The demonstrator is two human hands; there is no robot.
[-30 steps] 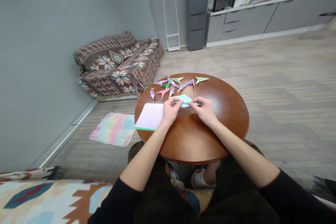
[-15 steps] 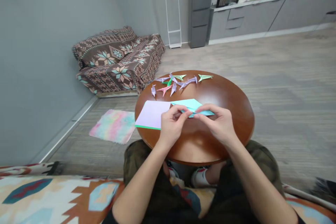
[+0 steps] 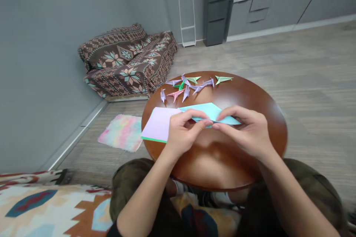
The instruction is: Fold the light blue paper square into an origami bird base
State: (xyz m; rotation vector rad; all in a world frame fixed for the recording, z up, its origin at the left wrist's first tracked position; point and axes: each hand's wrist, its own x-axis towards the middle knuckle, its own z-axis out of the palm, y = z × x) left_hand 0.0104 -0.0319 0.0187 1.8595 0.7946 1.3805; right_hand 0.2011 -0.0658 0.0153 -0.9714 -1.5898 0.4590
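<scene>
A partly folded sheet of light-blue origami paper (image 3: 210, 110) is held just above the round table, its near edge pinched from both sides. My left hand (image 3: 187, 127) grips that edge between thumb and forefinger. Close beside it, my right hand (image 3: 244, 127) pinches the same edge, the fingertips of both hands almost meeting. Left of the blue paper lies a stack of square paper (image 3: 157, 123), lilac on top with a green edge below. Fingers cover part of the blue paper's near side.
Several folded paper cranes, among them a pink crane (image 3: 175, 94) and a pale-green crane (image 3: 223, 79), lie along the far side of the brown table (image 3: 214, 170). A pastel rug (image 3: 122, 132) is on the floor at left, before a covered sofa (image 3: 130, 63).
The view has tilted down and come closer, so the table looks larger. Both hands keep their pinch on the blue paper, with little change in the fold.
</scene>
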